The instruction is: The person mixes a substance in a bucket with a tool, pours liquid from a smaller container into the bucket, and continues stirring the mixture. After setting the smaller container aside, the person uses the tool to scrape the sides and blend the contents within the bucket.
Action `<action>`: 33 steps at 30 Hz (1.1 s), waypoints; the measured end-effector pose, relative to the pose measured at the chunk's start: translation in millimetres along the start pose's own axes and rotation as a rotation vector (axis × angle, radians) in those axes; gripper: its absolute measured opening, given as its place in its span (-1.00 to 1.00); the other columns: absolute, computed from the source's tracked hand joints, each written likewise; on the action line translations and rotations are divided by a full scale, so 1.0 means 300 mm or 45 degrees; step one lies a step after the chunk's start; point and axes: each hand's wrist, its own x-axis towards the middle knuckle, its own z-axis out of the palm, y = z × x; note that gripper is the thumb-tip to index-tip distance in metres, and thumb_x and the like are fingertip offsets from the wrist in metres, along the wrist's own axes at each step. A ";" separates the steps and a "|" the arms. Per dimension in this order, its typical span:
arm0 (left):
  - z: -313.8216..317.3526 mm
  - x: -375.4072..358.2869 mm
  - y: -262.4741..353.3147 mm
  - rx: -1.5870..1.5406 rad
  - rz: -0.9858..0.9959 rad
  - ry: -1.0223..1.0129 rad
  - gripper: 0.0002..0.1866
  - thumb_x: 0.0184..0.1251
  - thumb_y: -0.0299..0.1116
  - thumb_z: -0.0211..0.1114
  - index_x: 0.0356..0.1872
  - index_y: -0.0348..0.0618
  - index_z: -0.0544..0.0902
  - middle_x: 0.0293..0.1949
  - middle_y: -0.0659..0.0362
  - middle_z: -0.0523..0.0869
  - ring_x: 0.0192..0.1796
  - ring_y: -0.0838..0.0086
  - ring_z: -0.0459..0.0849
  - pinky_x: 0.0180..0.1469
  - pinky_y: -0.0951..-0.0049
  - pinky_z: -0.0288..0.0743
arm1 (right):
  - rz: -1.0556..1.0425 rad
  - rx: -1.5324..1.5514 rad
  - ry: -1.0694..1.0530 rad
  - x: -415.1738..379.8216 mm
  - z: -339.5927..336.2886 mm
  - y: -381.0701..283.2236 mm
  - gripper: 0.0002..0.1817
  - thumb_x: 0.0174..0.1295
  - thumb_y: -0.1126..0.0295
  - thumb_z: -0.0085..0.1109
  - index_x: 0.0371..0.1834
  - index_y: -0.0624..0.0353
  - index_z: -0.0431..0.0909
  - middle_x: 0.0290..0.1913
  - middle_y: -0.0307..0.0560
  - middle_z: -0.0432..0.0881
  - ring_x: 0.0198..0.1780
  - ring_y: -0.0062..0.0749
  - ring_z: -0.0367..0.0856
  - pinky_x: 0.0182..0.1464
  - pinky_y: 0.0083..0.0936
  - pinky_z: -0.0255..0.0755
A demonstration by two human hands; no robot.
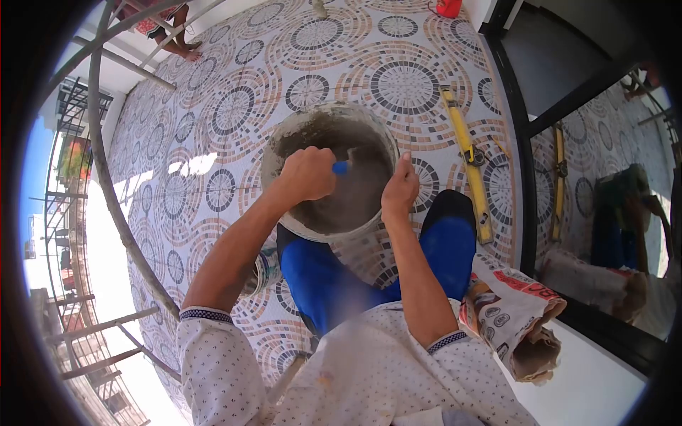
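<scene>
A mortar-crusted bucket (389, 131) stands on the tiled floor before my knees, with wet grey mortar (355, 195) inside. My left hand (309, 174) is closed over the blue handle of what looks like a trowel (341, 168). Its metal neck shows just past the handle, while the blade is hidden in the mortar. On the bucket's right side, my right hand (401, 187) grips the rim, thumb upward; some of its fingers are out of sight.
A yellow spirit level (467, 163) lies to the right, beside a dark-framed glass door (529, 177). An opened paper sack (515, 312) is by my right leg, a small can (263, 273) by my left. Poles (106, 163) stand left; a person's legs (177, 39) show far left.
</scene>
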 end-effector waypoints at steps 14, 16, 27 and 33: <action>-0.168 -0.072 0.143 0.005 0.382 -0.023 -0.85 -0.01 -0.41 0.28 -0.39 -0.21 0.71 -0.42 -0.09 0.74 -0.34 0.03 0.75 -0.26 0.10 0.62 | 0.145 0.122 0.003 0.040 0.021 0.061 -0.17 0.50 -0.21 -0.36 0.28 0.47 0.44 0.32 0.27 0.47 0.35 0.03 0.43 0.35 -0.30 0.26; -0.209 -0.122 0.120 -0.014 0.341 -0.026 -0.86 -0.04 -0.41 0.30 -0.43 -0.23 0.70 -0.45 -0.09 0.73 -0.36 0.03 0.75 -0.28 0.12 0.62 | 0.191 0.112 0.025 0.042 0.020 0.065 -0.15 0.49 -0.23 -0.38 0.27 0.46 0.45 0.29 0.27 0.49 0.33 0.03 0.44 0.35 -0.31 0.26; -0.295 -0.066 0.127 0.147 0.512 0.285 -0.89 0.02 -0.46 0.29 -0.43 -0.26 0.70 -0.49 -0.06 0.72 -0.39 0.09 0.74 -0.36 0.17 0.60 | 0.188 0.221 0.094 0.032 0.020 0.070 -0.08 0.45 -0.31 -0.49 0.18 0.42 0.55 0.22 0.24 0.55 0.30 -0.02 0.45 0.36 -0.30 0.23; -0.239 -0.207 0.112 0.113 0.529 0.034 -0.84 0.02 -0.45 0.26 -0.36 -0.23 0.70 -0.48 -0.01 0.71 -0.38 0.10 0.74 -0.38 0.14 0.58 | 0.162 0.349 -0.032 0.029 0.013 0.089 -0.05 0.45 -0.33 -0.59 0.27 0.39 0.46 0.22 0.22 0.55 0.28 -0.03 0.46 0.35 -0.30 0.25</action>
